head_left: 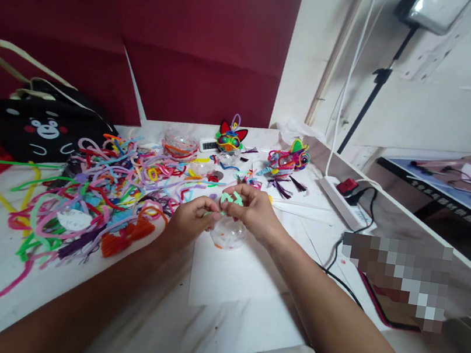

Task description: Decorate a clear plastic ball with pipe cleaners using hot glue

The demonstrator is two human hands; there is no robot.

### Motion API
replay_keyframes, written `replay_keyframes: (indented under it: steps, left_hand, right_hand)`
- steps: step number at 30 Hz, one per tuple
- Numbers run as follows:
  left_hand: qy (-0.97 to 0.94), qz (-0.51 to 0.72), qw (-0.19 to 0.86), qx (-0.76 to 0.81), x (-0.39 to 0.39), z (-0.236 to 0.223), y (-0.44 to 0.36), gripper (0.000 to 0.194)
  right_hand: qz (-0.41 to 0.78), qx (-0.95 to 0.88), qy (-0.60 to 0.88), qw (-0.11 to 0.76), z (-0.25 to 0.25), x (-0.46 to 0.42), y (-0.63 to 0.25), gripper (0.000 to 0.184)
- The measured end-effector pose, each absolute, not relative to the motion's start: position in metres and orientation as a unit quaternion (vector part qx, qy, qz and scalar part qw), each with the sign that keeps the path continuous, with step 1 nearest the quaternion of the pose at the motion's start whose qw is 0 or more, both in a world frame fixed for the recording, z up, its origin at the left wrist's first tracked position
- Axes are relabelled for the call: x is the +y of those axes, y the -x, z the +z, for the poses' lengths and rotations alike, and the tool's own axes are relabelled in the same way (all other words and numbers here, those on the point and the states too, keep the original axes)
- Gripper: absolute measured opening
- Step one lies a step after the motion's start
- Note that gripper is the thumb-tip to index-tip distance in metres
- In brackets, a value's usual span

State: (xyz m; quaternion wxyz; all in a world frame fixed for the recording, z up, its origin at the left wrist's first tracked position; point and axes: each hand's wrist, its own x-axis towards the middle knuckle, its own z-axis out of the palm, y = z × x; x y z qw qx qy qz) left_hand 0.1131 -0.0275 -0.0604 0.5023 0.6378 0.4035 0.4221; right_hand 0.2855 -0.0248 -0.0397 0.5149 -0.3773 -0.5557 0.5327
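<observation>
Between both hands is a light green pipe cleaner (234,199), bent into a zigzag. My left hand (194,217) pinches its lower end, with thumb and forefinger pressed together. From the other side my right hand (252,208) grips the bent part between its fingers. Just below the hands a clear plastic ball (228,234) with orange specks rests on a white sheet of paper (237,283). Whether the fingers touch the ball, I cannot tell. To the left of my left hand spreads a large heap of coloured pipe cleaners (97,179) with orange and purple tassels.
At the back stand two colourful pipe-cleaner figures (231,137) and a clear bowl (180,145). A black bag (43,127) leans at the left. On the right are a white power strip (342,201) with a black cable and a phone-like flat object (388,305), partly blurred out.
</observation>
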Motion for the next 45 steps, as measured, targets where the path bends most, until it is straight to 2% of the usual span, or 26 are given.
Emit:
replay_keyframes:
  steps: [3,6,10,13,19,22,26,29,31,35,41,45]
  left_hand:
    - [-0.759,0.426,0.268,0.412,-0.029,-0.063,-0.112,0.015]
    - [-0.835,0.416,0.062,0.356,-0.032,-0.066,-0.111,0.014]
    - [-0.861,0.4,-0.127,0.285,-0.033,-0.067,-0.109,0.015]
    - [-0.864,0.404,-0.189,0.233,-0.033,-0.064,-0.107,0.014]
    - [-0.879,0.396,-0.188,0.186,-0.034,-0.057,-0.102,0.017]
    - [-0.861,0.433,-0.165,0.21,-0.037,-0.06,-0.105,0.014]
    - [-0.803,0.494,0.047,0.33,-0.039,-0.06,-0.112,0.014]
    - [-0.737,0.495,0.243,0.391,-0.038,-0.055,-0.115,0.019]
    - [-0.684,0.488,0.358,0.406,-0.036,-0.054,-0.115,0.023]
    - [-0.608,0.482,0.492,0.395,-0.032,-0.058,-0.115,0.031]
    - [-0.615,0.469,0.495,0.396,-0.032,-0.058,-0.115,0.032]
    - [-0.667,0.459,0.421,0.409,-0.031,-0.055,-0.114,0.025]
  right_hand:
    - [0.471,-0.607,0.421,0.481,-0.046,-0.023,-0.288,0.019]
    - [0.425,-0.637,0.456,0.455,-0.05,-0.023,-0.288,0.01]
    - [0.435,-0.598,0.48,0.472,-0.05,-0.026,-0.282,0.014]
    - [0.465,-0.555,0.488,0.488,-0.048,-0.029,-0.276,0.015]
    - [0.51,-0.499,0.506,0.484,-0.039,-0.036,-0.266,0.016]
    - [0.552,-0.492,0.475,0.477,-0.033,-0.04,-0.268,0.015]
    - [0.569,-0.543,0.391,0.478,-0.028,-0.038,-0.28,0.021]
    - [0.552,-0.597,0.365,0.454,-0.027,-0.033,-0.292,0.016]
    - [0.531,-0.639,0.342,0.438,-0.026,-0.031,-0.299,0.019]
    - [0.516,-0.677,0.324,0.413,-0.028,-0.029,-0.304,0.034]
    - [0.517,-0.645,0.343,0.446,-0.034,-0.027,-0.299,0.022]
    - [0.543,-0.607,0.377,0.441,-0.032,-0.028,-0.295,0.026]
